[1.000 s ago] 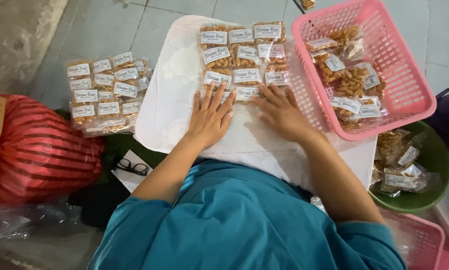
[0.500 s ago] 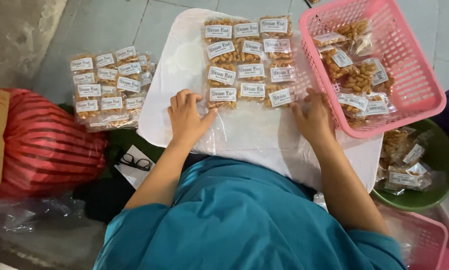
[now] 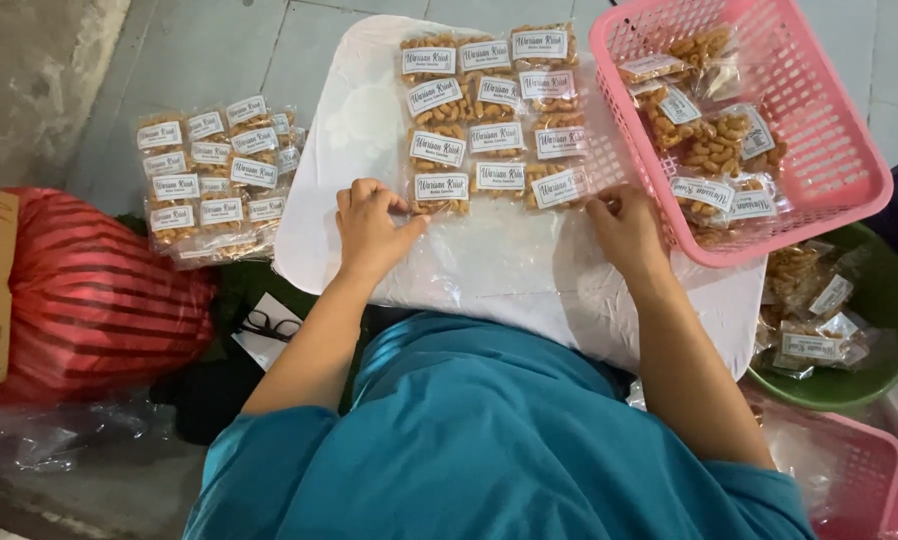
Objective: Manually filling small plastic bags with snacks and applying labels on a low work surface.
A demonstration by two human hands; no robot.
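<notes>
A grid of small snack packets [image 3: 489,120] with white labels lies inside a large clear plastic bag [image 3: 499,255] on a white padded board [image 3: 344,130]. My left hand [image 3: 369,230] is curled at the bag's left side, next to the lowest row of packets, fingertips pinching the clear film. My right hand [image 3: 624,230] pinches the film at the bag's right side, close to the pink basket. Both hands sit just below the packet grid, one on each side.
A pink basket [image 3: 874,190] with loose packets overlaps the board's right edge. A green bowl [image 3: 869,385] holds more packets beneath it. A packed bundle [image 3: 214,175] lies on the floor at left, by a red striped sack [image 3: 79,300], eyeglasses [image 3: 267,325] and a second pink basket [image 3: 859,470].
My hands lay flat on the lowest packets a second ago. They have since spread apart to the bag's two sides and closed their fingers on the clear film.
</notes>
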